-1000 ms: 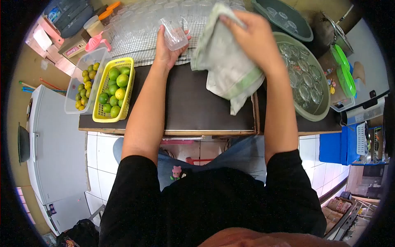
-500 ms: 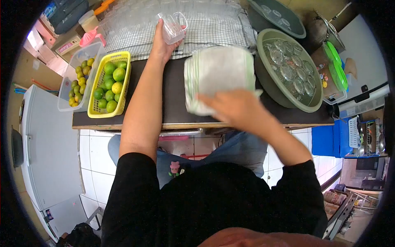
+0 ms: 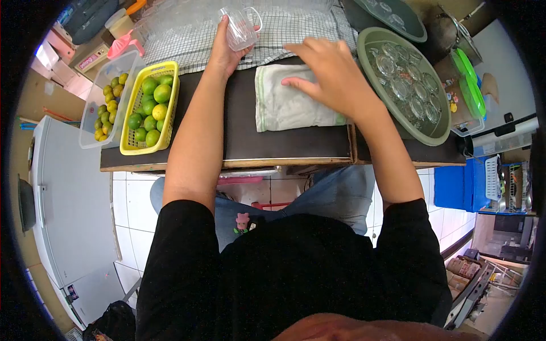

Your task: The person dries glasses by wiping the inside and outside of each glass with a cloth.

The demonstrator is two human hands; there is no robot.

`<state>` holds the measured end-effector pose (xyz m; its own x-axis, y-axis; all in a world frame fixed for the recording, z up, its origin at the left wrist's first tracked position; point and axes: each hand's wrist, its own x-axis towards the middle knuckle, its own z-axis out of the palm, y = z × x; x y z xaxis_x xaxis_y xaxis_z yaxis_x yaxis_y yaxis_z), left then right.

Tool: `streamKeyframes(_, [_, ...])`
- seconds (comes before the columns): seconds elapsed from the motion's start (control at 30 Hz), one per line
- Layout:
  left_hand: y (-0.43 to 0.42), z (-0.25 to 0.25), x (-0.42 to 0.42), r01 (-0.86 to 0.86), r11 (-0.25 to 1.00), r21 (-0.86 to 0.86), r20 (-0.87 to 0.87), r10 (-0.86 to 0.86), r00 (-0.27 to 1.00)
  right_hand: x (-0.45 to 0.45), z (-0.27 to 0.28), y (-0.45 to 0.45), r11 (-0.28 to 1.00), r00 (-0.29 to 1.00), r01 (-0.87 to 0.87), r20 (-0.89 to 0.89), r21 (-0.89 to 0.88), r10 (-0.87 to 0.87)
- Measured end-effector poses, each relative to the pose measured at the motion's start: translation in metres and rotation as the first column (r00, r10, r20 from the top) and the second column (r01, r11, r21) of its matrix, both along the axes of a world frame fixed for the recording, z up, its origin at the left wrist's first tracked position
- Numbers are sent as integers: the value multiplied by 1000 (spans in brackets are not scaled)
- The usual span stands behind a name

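A clear glass mug (image 3: 241, 33) with a handle is in my left hand (image 3: 224, 55), held tilted over the near edge of a checkered cloth (image 3: 296, 35). My fingers wrap round its lower side. Over a folded white towel (image 3: 284, 105) with green stripes hovers my right hand (image 3: 333, 77), its thumb and fingers apart and nothing in it. The towel lies on the dark tabletop (image 3: 250, 142); my right hand and wrist cover part of it.
Rows of clear glasses (image 3: 187, 20) stand on the checkered cloth. At right, a grey-green basin (image 3: 441, 136) holds several glass mugs. At left are a yellow basket (image 3: 140, 150) of limes and a clear tub (image 3: 91, 133) of small citrus.
My right hand has left the towel's near edge and moved up and away from me, fingers spreading. The towel now lies flatter and folded shorter. The left hand keeps the mug.
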<state>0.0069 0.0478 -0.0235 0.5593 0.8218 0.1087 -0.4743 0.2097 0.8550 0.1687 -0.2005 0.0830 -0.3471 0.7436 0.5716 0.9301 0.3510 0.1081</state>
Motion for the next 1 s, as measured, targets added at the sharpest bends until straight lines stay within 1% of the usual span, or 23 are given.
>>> streamKeyframes(0.07, [-4,5,-1,-10,1000,-24,14,10,1000,-3,19,3,1000,1000,-18,-21,9,18])
streamKeyframes(0.13, [-3,5,-2,-10,999,-35,32,11,999,-12,26,-7,996,989,-58,-133,74,68])
streamKeyframes(0.17, [0,2,-1,-13,999,-40,32,15,999,-16,22,-15,998,982,-52,-186,-36,44])
streamKeyframes(0.23, [1,1,0,-12,999,-31,32,13,999,-21,-15,-24,985,977,-109,-198,-132,82])
streamKeyframes(0.27, [2,-2,1,-7,1000,-20,33,7,999,-28,-37,-32,975,994,-9,-107,-223,-15])
streamKeyframes(0.3, [4,-3,2,-7,1000,-21,37,8,999,-26,-78,-36,939,993,26,-103,-343,-65])
streamKeyframes(0.33, [4,-5,3,-7,1000,-13,26,7,1000,-24,-106,-41,887,989,61,-92,-458,-116])
streamKeyframes(0.47, [-5,1,5,-3,1000,20,1,3,1000,-24,-102,-47,883,992,57,-71,-465,-102])
streamKeyframes(0.57, [-5,3,3,10,1000,21,-5,-10,1000,-22,-107,-33,883,995,60,-45,-465,-92])
streamKeyframes(0.6, [-8,5,4,4,1000,21,-6,-4,1000,-25,-109,-29,966,998,54,2,-255,-55])
streamKeyframes(0.63, [-11,8,3,6,1000,30,-3,-6,1000,-24,-106,-25,968,998,57,3,-246,-58])
streamKeyframes(0.7, [-11,11,2,11,1000,15,10,-11,1000,-18,-97,-9,901,951,84,-235,-425,-199])
streamKeyframes(0.73, [-10,12,2,25,1000,4,27,-25,999,-15,-90,1,961,914,108,-356,-253,-196])
streamKeyframes(0.77, [-10,12,2,1,1000,1,18,-1,1000,-5,-77,11,957,815,52,-543,-284,-205])
streamKeyframes(0.8, [-12,15,2,-24,1000,-1,10,24,1000,8,-62,21,953,678,-12,-703,-301,-213])
streamKeyframes(0.83, [-9,12,2,-6,1000,-5,27,6,1000,10,-50,33,939,399,-130,-884,-318,-244])
streamKeyframes(0.87, [-6,10,3,-16,1000,-19,31,17,999,17,-35,32,892,113,-373,-966,-257,-231])
streamKeyframes(0.9, [-4,8,6,-26,999,-33,35,27,999,12,-10,27,878,-13,-442,-978,-182,-209])
streamKeyframes(0.93, [-2,7,9,7,998,-60,34,-5,999,10,6,25,860,-140,-500,-971,-99,-194])
streamKeyframes(0.97, [-2,4,13,51,997,-58,55,-48,997,15,10,27,833,-198,-553,-968,-18,-152])
streamKeyframes(1.0, [-13,4,18,96,994,-56,75,-92,993,17,10,34,830,-194,-557,-970,-11,-143])
